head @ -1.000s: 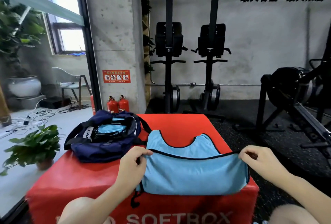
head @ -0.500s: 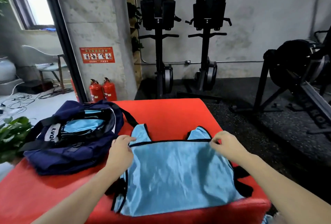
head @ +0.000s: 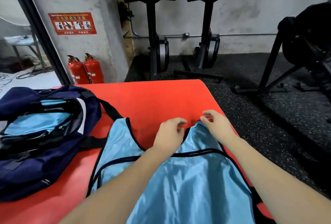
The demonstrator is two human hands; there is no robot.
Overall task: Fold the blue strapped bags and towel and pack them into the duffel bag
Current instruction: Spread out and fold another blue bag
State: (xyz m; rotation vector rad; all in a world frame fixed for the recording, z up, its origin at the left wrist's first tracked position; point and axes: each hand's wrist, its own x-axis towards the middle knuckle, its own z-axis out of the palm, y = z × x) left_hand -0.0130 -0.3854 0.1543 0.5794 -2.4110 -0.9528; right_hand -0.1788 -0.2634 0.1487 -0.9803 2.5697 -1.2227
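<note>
Hands meet at the far right strap of a light-blue strapped bag spread flat on a red tabletop. The left hand and right hand both curl loosely over that strap, though whether the fingers grip it cannot be told. Just left of the blue bag sits the open navy duffel bag, more blue fabric inside.

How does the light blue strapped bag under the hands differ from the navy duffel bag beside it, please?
The light blue strapped bag lies flat and spread out; the navy duffel bag sits bulky and gaping open. The strapped bag is shiny pale blue with black trim; the duffel is dark navy with light blue fabric showing inside. Both rest on the red box.
</note>
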